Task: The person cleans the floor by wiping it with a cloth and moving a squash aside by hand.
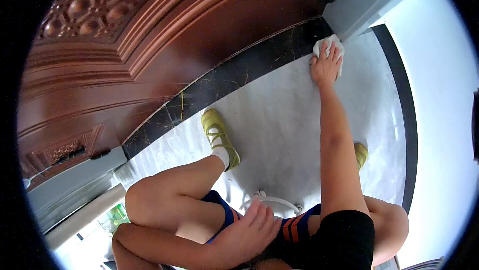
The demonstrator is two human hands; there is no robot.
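My right hand (326, 63) is stretched far forward, palm down, pressing a white cloth (335, 43) onto the floor. The cloth lies bunched beneath my fingers where the black marble strip (239, 73) ends near the door frame. Its edges show past my fingertips and along the outer side of the hand. Close to my body, my left hand (253, 230) hangs over my lap in front of the shorts (292, 229). Its fingers are slightly blurred, loosely bent and apart, with nothing in them.
A brown carved door (164, 40) stands along the far left. My green shoes (219, 137) rest on the grey floor (279, 120). A white curved bar (274, 199) with small wheels is below my lap. A white wall (439, 85) with black skirting (406, 120) bounds the right.
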